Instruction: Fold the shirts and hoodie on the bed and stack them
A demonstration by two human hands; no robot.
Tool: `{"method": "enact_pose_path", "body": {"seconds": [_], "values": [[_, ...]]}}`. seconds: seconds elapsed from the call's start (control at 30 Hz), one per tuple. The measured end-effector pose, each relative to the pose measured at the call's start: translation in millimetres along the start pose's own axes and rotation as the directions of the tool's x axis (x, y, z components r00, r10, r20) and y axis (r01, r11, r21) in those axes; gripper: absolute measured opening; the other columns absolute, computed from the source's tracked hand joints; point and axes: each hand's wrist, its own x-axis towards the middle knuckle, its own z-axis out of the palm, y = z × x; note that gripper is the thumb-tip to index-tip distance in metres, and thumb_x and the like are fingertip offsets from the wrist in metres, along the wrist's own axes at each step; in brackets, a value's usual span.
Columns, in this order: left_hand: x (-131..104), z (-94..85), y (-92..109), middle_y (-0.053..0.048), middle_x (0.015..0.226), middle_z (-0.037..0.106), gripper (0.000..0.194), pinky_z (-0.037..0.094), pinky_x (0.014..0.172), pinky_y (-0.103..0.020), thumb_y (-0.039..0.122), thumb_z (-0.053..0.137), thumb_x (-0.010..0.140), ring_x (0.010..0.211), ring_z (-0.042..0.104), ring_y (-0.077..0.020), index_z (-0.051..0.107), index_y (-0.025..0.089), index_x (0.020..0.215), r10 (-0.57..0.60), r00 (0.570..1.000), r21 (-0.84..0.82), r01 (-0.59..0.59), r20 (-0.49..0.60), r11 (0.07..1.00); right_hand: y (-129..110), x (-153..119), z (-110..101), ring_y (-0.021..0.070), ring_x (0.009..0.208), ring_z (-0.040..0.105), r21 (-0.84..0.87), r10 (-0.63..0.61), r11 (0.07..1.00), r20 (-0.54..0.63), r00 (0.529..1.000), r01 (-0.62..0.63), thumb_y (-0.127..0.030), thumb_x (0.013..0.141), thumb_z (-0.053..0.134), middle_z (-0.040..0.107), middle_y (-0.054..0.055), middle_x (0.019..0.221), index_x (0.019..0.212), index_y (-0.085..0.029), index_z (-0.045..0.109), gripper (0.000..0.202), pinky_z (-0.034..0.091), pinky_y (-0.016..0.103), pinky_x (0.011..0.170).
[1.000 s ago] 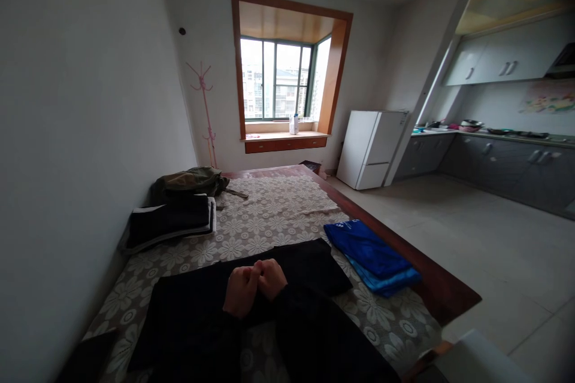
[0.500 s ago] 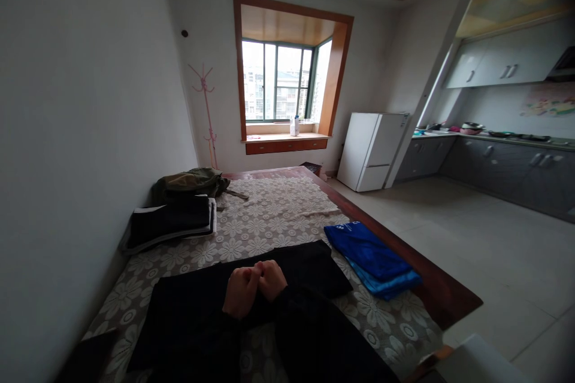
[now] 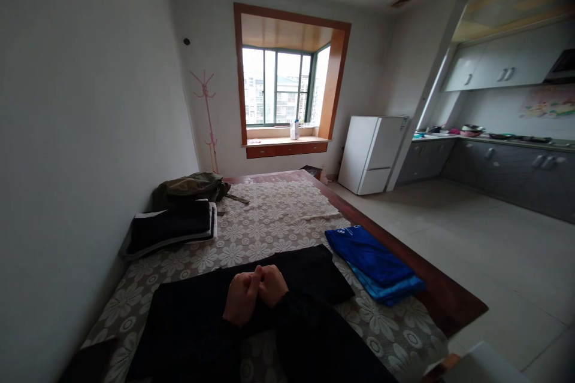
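Note:
My left hand (image 3: 241, 297) and my right hand (image 3: 272, 286) are together over a black garment (image 3: 179, 311), which lies spread on the patterned tablecloth (image 3: 269, 221). Both hands have their fingers curled in and touch each other at the thumbs. Whatever lies between the fingers, if anything, is hidden. Black sleeves cover both wrists and blend with the dark cloth. To the right of the garment lies a folded blue cloth (image 3: 372, 257) with a lighter blue layer beneath.
Folded black and grey cloth (image 3: 171, 224) and a green backpack (image 3: 191, 188) lie against the wall at the left. The table's red-brown edge (image 3: 431, 281) runs along the right. Beyond stand a pink coat rack (image 3: 209, 114) and a white fridge (image 3: 363, 149).
The camera view has tilted slightly upward, so the room appears a little lower in the frame. My hands remain together over the black garment.

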Motion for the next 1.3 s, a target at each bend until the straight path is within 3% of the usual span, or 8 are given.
{"method": "enact_pose_path", "body": {"seconds": [0.37, 0.63, 0.93, 1.3], "values": [[-0.2, 0.1, -1.1, -0.002, 0.052, 0.057, 0.069, 0.034, 0.053, -0.029, 0.077, 0.033, 0.088, 0.057, 0.052, -0.0174, 0.049, 0.022, 0.049, 0.024, 1.000, -0.024, -0.024, 0.002, 0.999, -1.6, -2.1, -1.2, 0.0125, 0.055, 0.051, -0.003, -0.002, 1.000, 0.010, 1.000, 0.002, -0.052, 0.087, 0.060, 0.056, 0.002, 0.053, 0.051, -0.017, 0.058, 0.050, 0.024, 0.027, 0.054], [-0.3, -1.2, 0.6, -0.003, 0.052, 0.058, 0.064, 0.034, 0.054, -0.029, 0.070, 0.037, 0.089, 0.055, 0.053, -0.0172, 0.051, 0.022, 0.049, 0.040, 0.999, -0.019, -0.040, 0.010, 0.999, -3.6, -1.3, -2.8, 0.0125, 0.057, 0.049, -0.082, -0.017, 0.996, 0.016, 1.000, 0.018, -0.047, 0.093, 0.054, 0.064, 0.004, 0.060, 0.059, -0.018, 0.063, 0.046, 0.026, 0.027, 0.055], [-0.7, -0.5, 1.4, -0.001, 0.051, 0.052, 0.063, 0.030, 0.053, -0.029, 0.071, 0.035, 0.089, 0.054, 0.047, -0.0149, 0.041, 0.023, 0.049, 0.035, 0.999, -0.056, -0.035, -0.003, 0.998, 2.2, 0.5, 3.5, 0.0135, 0.058, 0.055, -0.081, -0.007, 0.997, 0.024, 1.000, 0.009, -0.045, 0.092, 0.053, 0.062, 0.004, 0.056, 0.053, -0.017, 0.058, 0.049, 0.024, 0.027, 0.054], [1.1, -0.4, -1.0, -0.001, 0.050, 0.056, 0.055, 0.033, 0.055, -0.028, 0.057, 0.042, 0.090, 0.053, 0.050, -0.0144, 0.045, 0.022, 0.047, 0.052, 0.999, -0.017, -0.052, 0.006, 0.999, -2.9, -1.4, -2.3, 0.0135, 0.060, 0.053, -0.124, -0.024, 0.992, 0.032, 0.999, 0.027, -0.048, 0.092, 0.053, 0.066, 0.003, 0.063, 0.057, -0.020, 0.054, 0.045, 0.028, 0.026, 0.056]]}}
